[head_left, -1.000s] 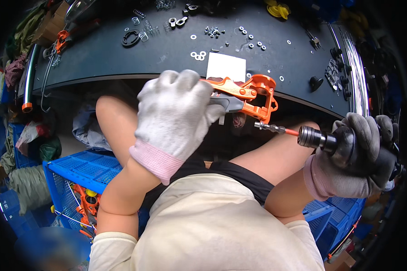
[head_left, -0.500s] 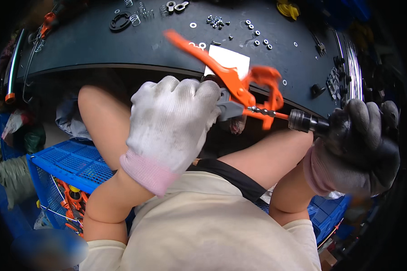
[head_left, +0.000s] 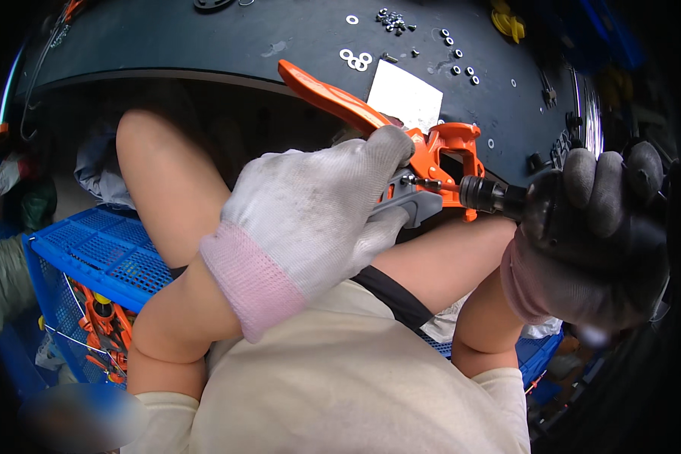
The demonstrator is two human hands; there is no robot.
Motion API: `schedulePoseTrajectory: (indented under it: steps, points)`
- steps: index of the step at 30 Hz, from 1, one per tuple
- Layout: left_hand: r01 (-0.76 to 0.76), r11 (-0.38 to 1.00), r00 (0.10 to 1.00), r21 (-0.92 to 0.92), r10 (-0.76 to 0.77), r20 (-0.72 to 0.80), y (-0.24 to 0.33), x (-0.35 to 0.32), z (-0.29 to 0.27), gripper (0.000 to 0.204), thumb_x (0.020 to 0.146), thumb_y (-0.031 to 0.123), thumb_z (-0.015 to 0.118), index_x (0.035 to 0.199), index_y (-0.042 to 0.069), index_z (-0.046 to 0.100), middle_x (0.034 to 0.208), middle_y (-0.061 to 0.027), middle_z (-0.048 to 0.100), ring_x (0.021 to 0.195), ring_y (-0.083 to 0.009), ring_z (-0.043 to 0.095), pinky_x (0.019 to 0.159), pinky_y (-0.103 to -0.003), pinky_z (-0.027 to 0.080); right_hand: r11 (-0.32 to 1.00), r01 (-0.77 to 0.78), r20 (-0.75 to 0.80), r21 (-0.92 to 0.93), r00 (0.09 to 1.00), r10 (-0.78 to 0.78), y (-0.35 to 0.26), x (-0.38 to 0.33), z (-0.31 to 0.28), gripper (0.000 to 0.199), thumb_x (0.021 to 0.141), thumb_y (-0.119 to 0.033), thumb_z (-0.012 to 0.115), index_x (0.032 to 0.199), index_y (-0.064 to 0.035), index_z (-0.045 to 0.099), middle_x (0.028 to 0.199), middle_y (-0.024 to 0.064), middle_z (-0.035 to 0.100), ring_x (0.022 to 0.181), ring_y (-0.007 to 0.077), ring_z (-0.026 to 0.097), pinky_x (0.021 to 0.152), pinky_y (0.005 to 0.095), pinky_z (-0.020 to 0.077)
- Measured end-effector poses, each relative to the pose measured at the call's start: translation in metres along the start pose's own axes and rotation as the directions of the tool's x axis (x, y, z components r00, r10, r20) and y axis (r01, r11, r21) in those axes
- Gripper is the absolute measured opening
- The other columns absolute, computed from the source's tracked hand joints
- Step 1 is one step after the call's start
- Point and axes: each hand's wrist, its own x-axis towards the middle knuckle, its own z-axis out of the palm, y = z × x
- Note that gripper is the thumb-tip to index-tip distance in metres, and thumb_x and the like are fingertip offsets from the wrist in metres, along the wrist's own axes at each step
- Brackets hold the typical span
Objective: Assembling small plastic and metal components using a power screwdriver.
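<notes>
My left hand [head_left: 303, 204], in a white knit glove with a pink cuff, is closed around an orange-and-grey lever tool [head_left: 431, 155]. Its long orange lever [head_left: 325, 94] points up and left; the grey part [head_left: 416, 208] shows beside my fingers. On the right, my right hand [head_left: 598, 200], gloved in dark-stained knit, grips a black power screwdriver [head_left: 495, 197]. The driver's bit [head_left: 431, 184] reaches left to a small screw [head_left: 407, 180] at the grey part. My left fingers hide some of the tool's body.
On the dark workbench [head_left: 204, 45] lie a white card [head_left: 405, 94], washers [head_left: 356, 59], a heap of screws [head_left: 392, 21] and several small nuts or spacers [head_left: 457, 53]. A blue crate [head_left: 110, 257] with orange tools inside stands at my left. Metal rods [head_left: 592, 113] lie at the right.
My left hand has rolled, bringing its thumb side up and turning the tool so its grey part faces the driver. The lever is steadier. My right hand with the screwdriver has shifted slightly left.
</notes>
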Motion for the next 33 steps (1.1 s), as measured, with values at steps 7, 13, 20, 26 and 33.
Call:
schedulePoseTrajectory:
  steps: [7,13,20,26,33]
  points:
    - [0.034,0.999,0.999,0.023,-0.035,0.032,0.001,-0.001,0.000,0.033,0.074,0.021,0.066,0.103,0.008,0.054,0.080,-0.0143,0.064,0.072,-0.0317,0.064,0.062,-0.038,0.051,0.994,-0.083,0.110,-0.072,0.990,0.090,0.000,0.011,0.009,0.042,0.077,-0.029,0.060,0.107,-0.0094,0.037,0.081,0.0059,0.044,0.081,0.0172,0.041,0.064,0.0354,0.0383]
    - [0.015,0.999,1.000,0.030,-0.016,0.017,0.001,-0.004,-0.003,0.037,0.076,0.024,0.066,0.107,0.008,0.055,0.079,-0.0149,0.064,0.072,-0.0315,0.064,0.062,-0.039,0.050,0.992,-0.100,0.257,-0.082,0.959,0.118,0.011,0.030,0.019,0.032,0.087,-0.023,0.048,0.112,-0.0065,0.037,0.083,0.0082,0.045,0.066,0.0172,0.040,0.055,0.0320,0.0356]
    - [0.023,0.999,0.999,0.042,-0.025,0.044,-0.001,-0.005,-0.003,0.039,0.081,0.031,0.061,0.111,0.008,0.053,0.076,-0.0138,0.065,0.071,-0.0298,0.065,0.062,-0.040,0.050,0.785,-0.130,-0.082,-0.606,0.991,0.101,0.019,0.027,0.062,0.045,0.095,-0.025,0.038,0.133,-0.0027,0.031,0.085,0.0131,0.052,0.063,0.0182,0.047,0.056,0.0350,0.0444]
    - [0.057,0.998,0.992,0.022,-0.059,0.112,0.000,-0.005,-0.007,0.044,0.082,0.034,0.061,0.116,0.009,0.051,0.076,-0.0134,0.065,0.072,-0.0302,0.065,0.064,-0.041,0.050,0.859,0.068,-0.058,-0.507,0.992,-0.113,0.031,0.033,0.067,0.041,0.096,-0.023,0.038,0.130,-0.0013,0.033,0.084,0.0138,0.053,0.063,0.0184,0.051,0.056,0.0338,0.0455]
    - [0.010,0.999,0.996,0.039,-0.014,0.085,0.001,-0.006,-0.006,0.035,0.086,0.034,0.059,0.109,0.009,0.049,0.082,-0.0143,0.066,0.080,-0.0322,0.066,0.068,-0.041,0.052,0.883,0.068,-0.194,-0.465,0.965,-0.177,0.035,0.035,0.075,0.044,0.095,-0.023,0.042,0.129,0.0045,0.033,0.092,0.0193,0.059,0.051,0.0137,0.049,0.041,0.0230,0.0372]
